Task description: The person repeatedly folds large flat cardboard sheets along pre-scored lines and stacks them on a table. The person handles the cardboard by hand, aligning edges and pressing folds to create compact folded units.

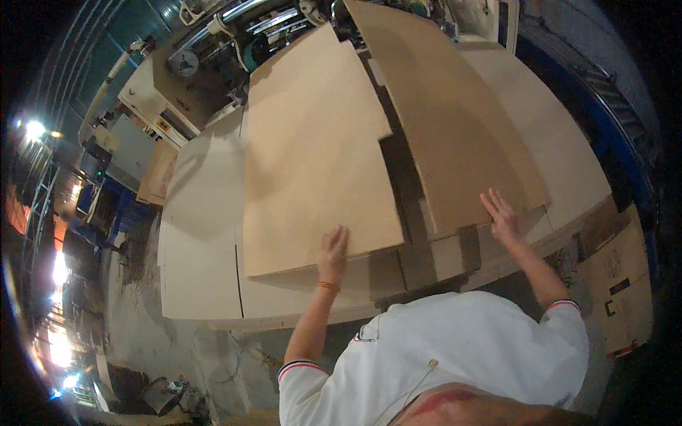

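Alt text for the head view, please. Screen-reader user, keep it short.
A person in a white shirt has the left hand on the near edge of one brown cardboard sheet and the right hand at the near edge of a second brown sheet. Paler sheets spread underneath; machinery stands beyond the far end.

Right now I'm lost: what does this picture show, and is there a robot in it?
No robot: just a person with a bare left hand and right hand. The picture looks down from a head-worn fisheye camera, which bends straight edges. The left hand lies on the near edge of a tan cardboard sheet; the right hand touches the near edge of a darker cardboard sheet. Any grip underneath is hidden. Paler cardboard sheets lie below, with a machine with rollers beyond.
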The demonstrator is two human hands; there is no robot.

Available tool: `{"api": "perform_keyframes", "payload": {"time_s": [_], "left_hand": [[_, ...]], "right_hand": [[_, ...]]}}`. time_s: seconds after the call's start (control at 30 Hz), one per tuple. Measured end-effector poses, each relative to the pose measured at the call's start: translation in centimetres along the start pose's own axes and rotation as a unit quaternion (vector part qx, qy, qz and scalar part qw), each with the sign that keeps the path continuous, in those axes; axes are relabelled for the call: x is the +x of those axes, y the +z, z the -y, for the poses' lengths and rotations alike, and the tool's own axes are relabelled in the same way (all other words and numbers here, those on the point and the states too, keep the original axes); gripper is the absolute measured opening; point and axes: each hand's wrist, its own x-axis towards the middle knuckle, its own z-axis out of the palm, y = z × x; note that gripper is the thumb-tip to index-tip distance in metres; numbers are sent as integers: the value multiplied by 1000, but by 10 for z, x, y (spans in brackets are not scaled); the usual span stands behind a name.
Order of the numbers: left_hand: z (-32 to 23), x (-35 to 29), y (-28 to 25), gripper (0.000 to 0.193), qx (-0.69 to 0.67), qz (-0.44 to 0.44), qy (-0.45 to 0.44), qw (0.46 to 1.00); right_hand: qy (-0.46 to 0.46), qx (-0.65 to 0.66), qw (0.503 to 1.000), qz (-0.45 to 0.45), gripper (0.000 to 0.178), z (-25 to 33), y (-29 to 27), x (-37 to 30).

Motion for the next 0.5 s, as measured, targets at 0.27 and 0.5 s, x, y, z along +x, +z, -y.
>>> {"api": "perform_keyframes", "payload": {"time_s": [0.27,0.5], "left_hand": [[-11,-32,38,55,37,121,-6,992],[-8,-22,36,51,61,167,-4,984]], "right_hand": [[-48,-26,990,132,85,6,59,-27],[-48,-28,985,162,83,4,54,-14]]}}
